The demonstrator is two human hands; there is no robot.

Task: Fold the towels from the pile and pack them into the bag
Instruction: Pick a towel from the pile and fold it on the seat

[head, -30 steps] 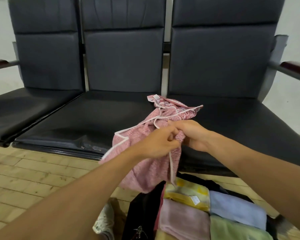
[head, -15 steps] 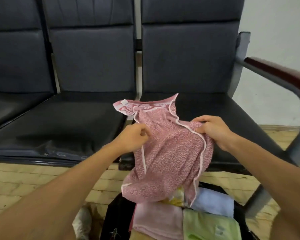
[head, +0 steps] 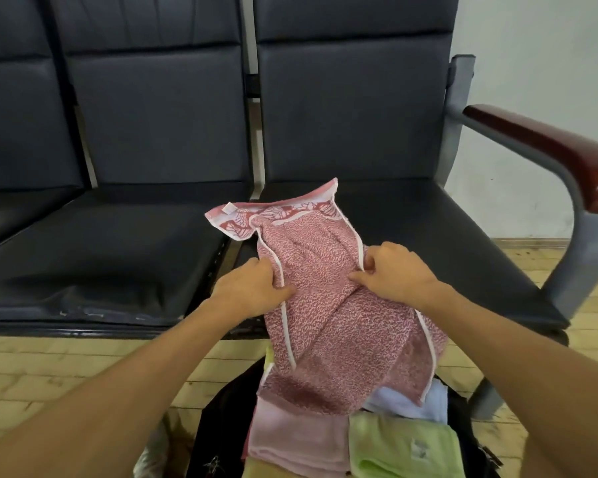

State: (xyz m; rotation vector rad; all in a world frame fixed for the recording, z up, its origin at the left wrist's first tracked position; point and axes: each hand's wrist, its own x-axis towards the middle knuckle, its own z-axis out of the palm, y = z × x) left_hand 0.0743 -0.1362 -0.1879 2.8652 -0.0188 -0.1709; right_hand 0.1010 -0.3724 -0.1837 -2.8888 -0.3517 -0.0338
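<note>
1. Head view, nearest first: directly below both grips, a black bag (head: 221,426) sits open on the wooden floor (head: 83,367). It holds folded towels: a pink towel (head: 297,439) beneath the left grip, a green towel (head: 404,446) to the right of it, and a light blue towel (head: 404,405) just behind the green one, beneath the right grip.
2. A red patterned towel (head: 325,305) with white trim is held between the two grips. Its lower end drapes down from them and covers part of the pink and light blue towels.
3. The left hand (head: 249,288) clasps the towel's left trimmed edge, thumb on top of the cloth and fingers curled beneath it.
4. The right hand (head: 394,274) pinches the right trimmed edge, roughly level with the left grip. The cloth between them is bunched.
5. Beyond the grips, the towel's far end lies on the front of a dark bench seat (head: 411,229), with a white label (head: 229,208) at its far left corner.
6. Farther off, padded backrests (head: 353,108) rise behind the seat. A reddish armrest (head: 549,146) stands well to the right of the right grip, against a pale wall (head: 532,46).
</note>
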